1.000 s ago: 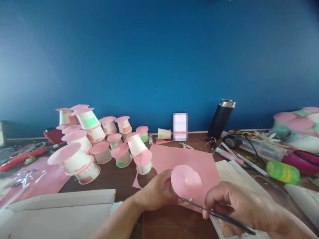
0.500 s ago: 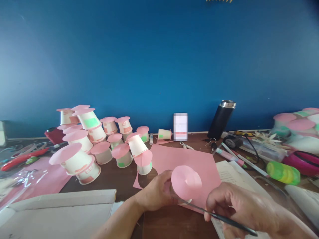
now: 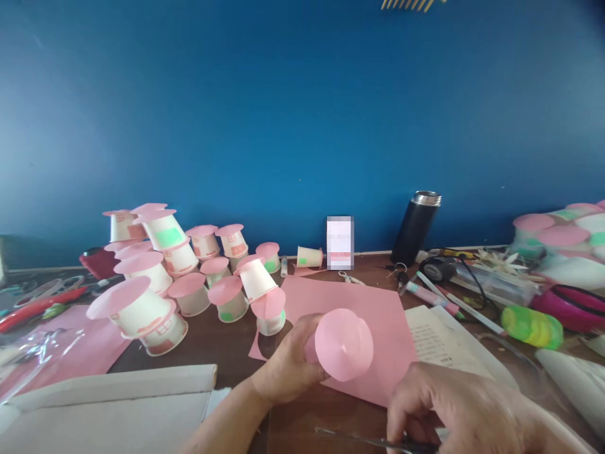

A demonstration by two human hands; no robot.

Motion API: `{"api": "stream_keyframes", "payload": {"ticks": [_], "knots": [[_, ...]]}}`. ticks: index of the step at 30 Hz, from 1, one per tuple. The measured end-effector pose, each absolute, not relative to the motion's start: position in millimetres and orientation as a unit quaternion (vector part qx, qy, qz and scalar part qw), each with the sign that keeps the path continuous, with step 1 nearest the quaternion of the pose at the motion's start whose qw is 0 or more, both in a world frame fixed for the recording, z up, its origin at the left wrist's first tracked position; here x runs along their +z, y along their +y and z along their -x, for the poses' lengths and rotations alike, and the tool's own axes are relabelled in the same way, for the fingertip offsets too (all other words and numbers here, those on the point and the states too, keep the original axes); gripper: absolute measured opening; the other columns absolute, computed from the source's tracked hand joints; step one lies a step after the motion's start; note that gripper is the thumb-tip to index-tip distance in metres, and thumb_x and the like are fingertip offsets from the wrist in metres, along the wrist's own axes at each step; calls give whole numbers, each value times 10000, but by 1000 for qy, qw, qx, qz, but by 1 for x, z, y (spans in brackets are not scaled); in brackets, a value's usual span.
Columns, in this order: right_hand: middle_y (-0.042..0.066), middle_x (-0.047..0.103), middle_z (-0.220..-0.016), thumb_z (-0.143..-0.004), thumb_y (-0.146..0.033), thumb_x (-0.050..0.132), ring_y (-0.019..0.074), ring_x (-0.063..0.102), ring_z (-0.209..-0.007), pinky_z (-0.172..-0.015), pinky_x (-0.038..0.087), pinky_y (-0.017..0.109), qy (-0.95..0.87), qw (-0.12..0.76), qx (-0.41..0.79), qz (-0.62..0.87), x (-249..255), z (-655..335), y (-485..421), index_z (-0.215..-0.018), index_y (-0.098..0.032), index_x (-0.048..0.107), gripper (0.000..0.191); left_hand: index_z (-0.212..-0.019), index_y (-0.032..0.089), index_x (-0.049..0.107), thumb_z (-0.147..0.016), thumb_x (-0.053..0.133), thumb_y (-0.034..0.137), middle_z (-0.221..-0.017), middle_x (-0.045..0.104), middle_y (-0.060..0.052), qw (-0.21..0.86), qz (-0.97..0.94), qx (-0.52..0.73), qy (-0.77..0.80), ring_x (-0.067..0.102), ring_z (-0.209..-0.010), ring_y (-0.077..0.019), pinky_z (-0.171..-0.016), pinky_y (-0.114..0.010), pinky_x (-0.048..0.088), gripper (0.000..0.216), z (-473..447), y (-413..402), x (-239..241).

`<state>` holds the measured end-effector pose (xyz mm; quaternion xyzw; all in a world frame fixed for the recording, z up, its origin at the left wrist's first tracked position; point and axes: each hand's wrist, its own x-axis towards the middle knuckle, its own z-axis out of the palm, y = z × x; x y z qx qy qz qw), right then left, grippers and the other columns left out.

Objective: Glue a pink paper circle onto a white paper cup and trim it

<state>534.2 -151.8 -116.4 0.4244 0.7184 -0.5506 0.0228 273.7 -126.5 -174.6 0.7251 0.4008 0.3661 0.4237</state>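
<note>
My left hand point(image 3: 295, 362) is wrapped around a paper cup topped by a round pink paper cone point(image 3: 344, 345); the cone hides most of the cup. At the lower right, my right hand point(image 3: 437, 410) is closed on a slim tool point(image 3: 350, 437) with a thin metal front and a black handle, its tip pointing left, below the cone and apart from it. Beneath the cone lies a pink paper sheet point(image 3: 384, 328). Left of my hands stand several pink-topped paper cups point(image 3: 163, 271), some stacked, with printed windows or green patches.
A cup point(image 3: 309, 256) lies on its side near a blurred phone-like rectangle point(image 3: 340, 243). To the right are a black flask point(image 3: 416, 227), printed papers point(image 3: 432, 334), a green-yellow bottle point(image 3: 532, 326) and more pink-topped cups point(image 3: 562, 236). A white cardboard box point(image 3: 113, 410) occupies the front left.
My right hand has drawn the slim tool down, away from the cone's lower edge. The cone in my left hand has shifted slightly left and tipped more toward me.
</note>
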Motion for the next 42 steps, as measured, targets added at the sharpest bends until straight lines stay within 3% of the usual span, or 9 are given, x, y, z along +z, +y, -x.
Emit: {"api": "stream_keyframes", "payload": {"ticks": [7, 16, 19, 29, 42], "knots": [[-5, 712, -715, -628, -125, 706, 112, 609, -621, -469, 352, 116, 723, 21, -555, -411, -118, -537, -149, -935, -221, 821, 341, -1343, 223, 550, -697, 822, 288, -1346, 596, -105, 417, -722, 360, 418, 546, -1228, -318, -1036, -398, 456, 703, -276, -129, -171], [16, 710, -703, -708, -271, 754, 127, 639, -599, -479, 399, 153, 731, -20, -541, -415, -131, -539, -145, -959, -169, 794, 274, -1272, 230, 619, -707, 791, 188, -1315, 639, -67, 454, -725, 346, 385, 584, -1190, -288, -1026, -360, 471, 592, -281, -127, -162], [1, 695, -670, -708, -244, 743, 114, 622, -569, -465, 387, 149, 728, -22, -547, -412, -132, -538, -145, -962, -171, 792, 268, -1230, 226, 644, -721, 794, 205, -1288, 661, -60, 467, -722, 339, 382, 606, -1162, -280, -992, -337, 491, 531, -281, -128, -160], [-36, 627, -565, -725, -145, 635, 69, 505, -460, -426, 353, 124, 676, -57, -600, -423, -130, -537, -148, -938, -145, 757, 246, -1280, 211, 597, -705, 841, 326, -1298, 658, -83, 467, -722, 341, 381, 622, -1148, -292, -970, -346, 508, 635, -280, -130, -161], [-59, 556, -505, -728, -130, 563, 55, 442, -420, -415, 328, 120, 682, -66, -598, -415, -132, -535, -151, -942, -129, 743, 279, -1305, 219, 577, -701, 844, 307, -1338, 635, -88, 473, -723, 332, 380, 613, -1171, -301, -1001, -370, 499, 666, -279, -129, -165]]}}
